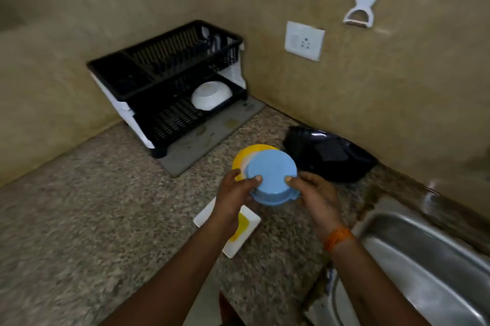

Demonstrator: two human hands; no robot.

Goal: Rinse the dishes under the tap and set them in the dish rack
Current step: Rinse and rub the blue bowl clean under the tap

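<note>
I'm gripping the round pale-blue plastic bowl (271,177) upside down above the counter (79,219), left hand (234,193) and right hand (315,193) curled around its rim; carrying it level toward the black plastic dish rack (164,81), probably the free lower tier.

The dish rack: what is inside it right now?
On the lower tier of the dish rack one white bowl lies upside down at the right end. The upper tier looks bare, though its dark slats could hide something small. Both hands hold the blue bowl short of the rack.
</note>
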